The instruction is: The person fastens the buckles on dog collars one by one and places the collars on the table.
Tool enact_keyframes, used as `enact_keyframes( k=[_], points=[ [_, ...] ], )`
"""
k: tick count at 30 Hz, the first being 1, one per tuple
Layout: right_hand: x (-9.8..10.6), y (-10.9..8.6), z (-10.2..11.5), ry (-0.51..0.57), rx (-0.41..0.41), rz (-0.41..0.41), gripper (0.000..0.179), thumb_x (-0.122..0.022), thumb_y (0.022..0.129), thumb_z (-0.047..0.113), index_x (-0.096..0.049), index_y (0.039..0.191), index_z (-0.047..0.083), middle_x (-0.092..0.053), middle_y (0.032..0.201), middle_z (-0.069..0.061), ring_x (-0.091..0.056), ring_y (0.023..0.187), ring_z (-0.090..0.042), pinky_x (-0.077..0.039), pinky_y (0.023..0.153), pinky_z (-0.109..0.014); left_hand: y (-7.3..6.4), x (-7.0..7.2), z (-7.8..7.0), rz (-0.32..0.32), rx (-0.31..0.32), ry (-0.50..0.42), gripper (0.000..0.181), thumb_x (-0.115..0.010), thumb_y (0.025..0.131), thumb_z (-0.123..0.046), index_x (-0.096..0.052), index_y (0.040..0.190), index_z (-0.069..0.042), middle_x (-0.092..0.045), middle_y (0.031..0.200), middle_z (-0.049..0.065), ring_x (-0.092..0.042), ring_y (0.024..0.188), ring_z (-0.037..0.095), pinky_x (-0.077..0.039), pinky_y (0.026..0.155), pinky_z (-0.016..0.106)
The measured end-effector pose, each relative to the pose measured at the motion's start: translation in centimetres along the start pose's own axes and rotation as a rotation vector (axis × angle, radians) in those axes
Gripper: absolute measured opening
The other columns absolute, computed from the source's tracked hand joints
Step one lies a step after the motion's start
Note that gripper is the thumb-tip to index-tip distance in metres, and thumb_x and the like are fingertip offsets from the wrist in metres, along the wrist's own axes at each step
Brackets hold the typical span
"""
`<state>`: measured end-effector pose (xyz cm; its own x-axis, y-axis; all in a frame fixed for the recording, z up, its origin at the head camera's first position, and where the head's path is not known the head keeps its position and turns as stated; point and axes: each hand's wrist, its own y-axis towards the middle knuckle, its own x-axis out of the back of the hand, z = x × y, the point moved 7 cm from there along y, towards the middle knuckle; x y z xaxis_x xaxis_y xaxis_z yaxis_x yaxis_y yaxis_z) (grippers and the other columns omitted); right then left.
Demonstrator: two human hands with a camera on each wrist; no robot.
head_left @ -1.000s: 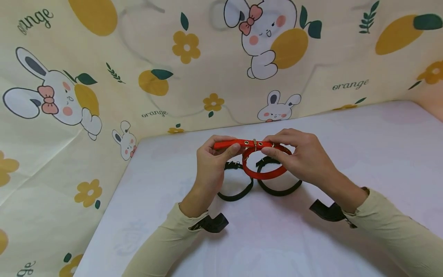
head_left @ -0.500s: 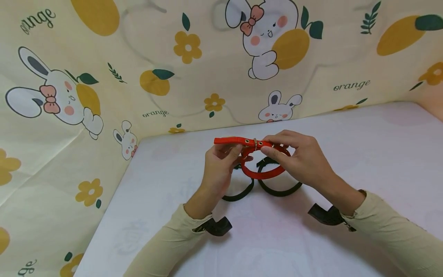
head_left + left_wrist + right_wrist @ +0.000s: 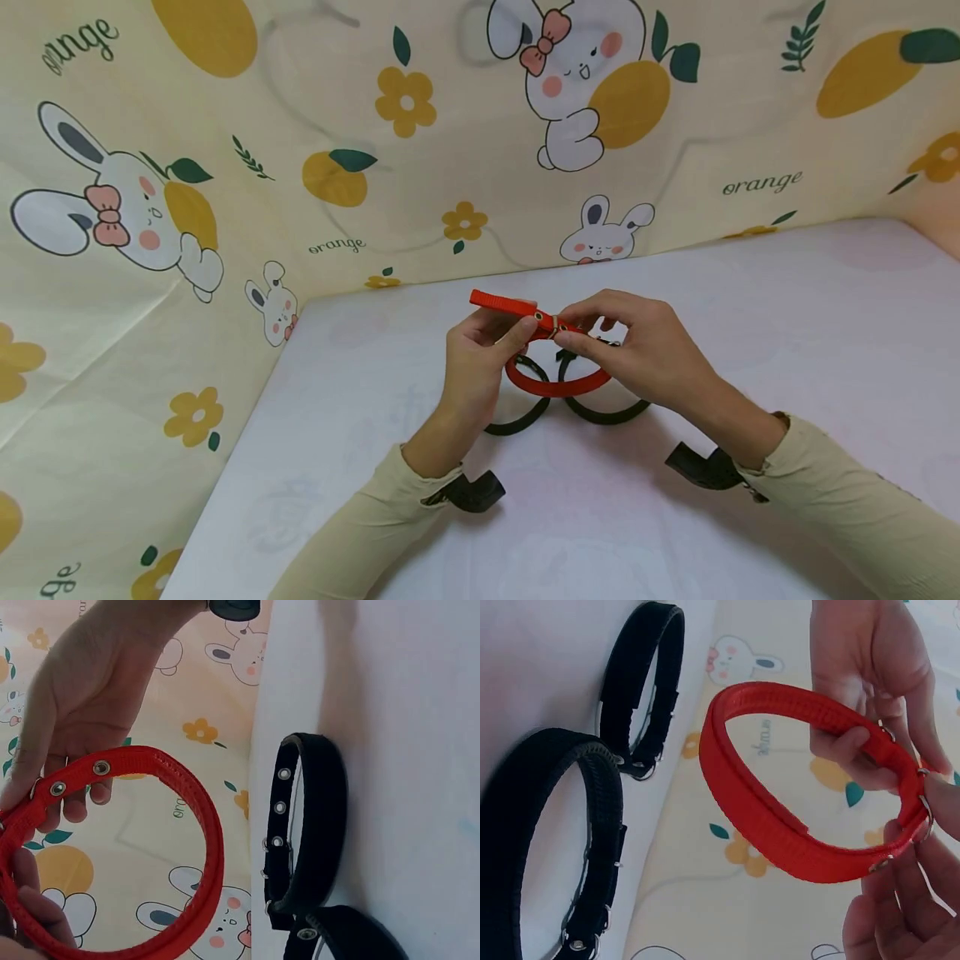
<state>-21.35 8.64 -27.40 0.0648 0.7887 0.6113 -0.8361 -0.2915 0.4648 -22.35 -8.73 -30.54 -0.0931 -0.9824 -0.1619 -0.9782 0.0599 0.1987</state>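
Both hands hold a red collar (image 3: 558, 388) above the table, with its loop hanging below the buckle (image 3: 554, 326). My left hand (image 3: 476, 367) pinches the strap beside the buckle, thumb on top near a metal eyelet, and the strap's tail (image 3: 495, 301) sticks out up and left past its fingers. On the buckle's other side, my right hand (image 3: 648, 342) pinches the band between thumb and fingers. In the right wrist view the collar (image 3: 742, 802) is a wide loop with metal rings at the right. Eyelets show on the collar (image 3: 214, 847) in the left wrist view.
Two black buckled collars lie on the white table (image 3: 360, 467) below the hands: one (image 3: 517, 427) at left, partly hidden, and one (image 3: 606, 417) at right. A printed cloth (image 3: 420, 175) with rabbits and oranges rises behind and on the left.
My left hand has slid right along the strap toward the buckle, leaving the tail exposed and tilted up. My right hand and the red loop have shifted slightly left and down.
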Motion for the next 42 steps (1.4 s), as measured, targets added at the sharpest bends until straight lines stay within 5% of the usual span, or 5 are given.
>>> enact_keyframes(
  k=[14, 22, 28, 34, 42],
  points=[
    [0.2, 0.2, 0.2, -0.033, 0.034, 0.026, 0.023, -0.082, 0.083, 0.023, -0.075, 0.105, 0.024, -0.070, 0.094, 0.013, -0.060, 0.087, -0.005, -0.051, 0.068, -0.026, -0.1, 0.3, -0.2, -0.050, 0.010, -0.042, 0.032, -0.069, 0.092, -0.010, -0.065, 0.121, 0.004, -0.074, 0.095, -0.006, -0.069, 0.087, 0.012, -0.055, 0.080, 0.027],
    [-0.1, 0.1, 0.2, 0.019, 0.058, -0.019, 0.019, -0.080, 0.085, 0.022, -0.075, 0.103, 0.023, -0.068, 0.089, 0.014, -0.059, 0.083, -0.001, -0.049, 0.073, -0.023, -0.2, 0.1, -0.2, -0.010, -0.020, -0.038, 0.027, -0.072, 0.090, -0.007, -0.068, 0.115, 0.001, -0.075, 0.092, -0.006, -0.068, 0.088, 0.015, -0.055, 0.080, 0.026],
    [0.5, 0.1, -0.5, 0.051, -0.028, -0.061, 0.017, -0.075, 0.090, 0.021, -0.073, 0.106, 0.016, -0.072, 0.091, 0.005, -0.056, 0.083, -0.008, -0.045, 0.069, -0.023, -0.1, -0.2, -0.3, 0.032, -0.066, 0.028, 0.032, -0.074, 0.086, 0.000, -0.067, 0.117, 0.001, -0.075, 0.107, 0.003, -0.070, 0.102, 0.019, -0.056, 0.092, 0.028],
    [0.5, 0.0, -0.8, 0.071, -0.093, -0.031, 0.020, -0.071, 0.093, 0.024, -0.071, 0.110, 0.014, -0.074, 0.094, 0.001, -0.058, 0.083, -0.011, -0.046, 0.066, -0.026, -0.1, -0.4, -0.4, 0.060, -0.093, 0.099, 0.025, -0.073, 0.089, -0.005, -0.072, 0.114, 0.000, -0.074, 0.107, 0.017, -0.071, 0.090, 0.016, -0.058, 0.087, 0.029],
    [0.3, 0.0, -0.9, 0.096, -0.134, 0.013, 0.020, -0.070, 0.094, 0.030, -0.071, 0.110, 0.018, -0.072, 0.092, 0.003, -0.057, 0.085, -0.014, -0.045, 0.066, -0.027, -0.6, -0.6, -0.9, 0.086, -0.156, 0.132, 0.024, -0.070, 0.092, -0.008, -0.073, 0.114, -0.001, -0.071, 0.110, 0.012, -0.069, 0.085, 0.016, -0.058, 0.086, 0.029]
  ],
)
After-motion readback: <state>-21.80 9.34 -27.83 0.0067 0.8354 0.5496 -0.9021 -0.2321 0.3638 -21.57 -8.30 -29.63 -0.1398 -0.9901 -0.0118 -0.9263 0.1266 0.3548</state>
